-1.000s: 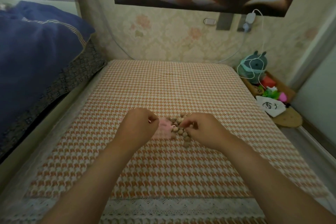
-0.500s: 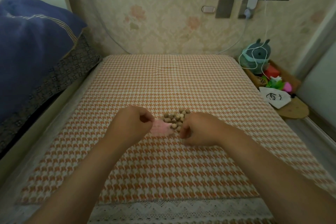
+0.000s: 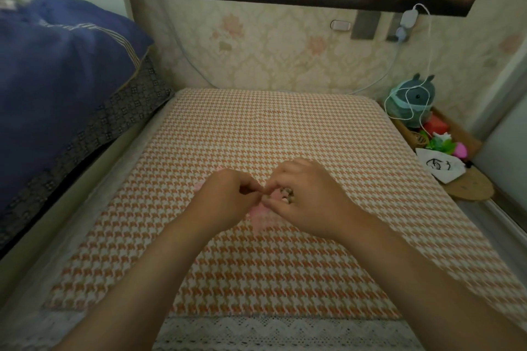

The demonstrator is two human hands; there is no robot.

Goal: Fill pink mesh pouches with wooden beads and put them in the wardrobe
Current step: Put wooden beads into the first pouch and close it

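Pink mesh shows in slivers beneath and between my hands: the pink mesh pouch lies flat on the orange houndstooth cover, mostly hidden, so I can only guess that its long axis runs from side to side. My left hand sits over the pouch's left part, its fingers curled, thumb and forefinger pinching what I take to be the rim of the mouth. My right hand is just right of the pouch, fingers cupped round a few wooden beads, thumb tip nearly touching the left thumb. So the opening lies straight ahead of the right fingertips, a very short way to the left, and the right hand does the feeding while the left holds the mouth apart. Whether more loose beads lie beyond the pouch I cannot tell; my right hand covers that spot. There is bare cover on every side of the pouch. The lace hem is well on the near side of the pouch, the blue quilt far to its left, the wooden tray of toys far to its right. A dropped bead could roll.
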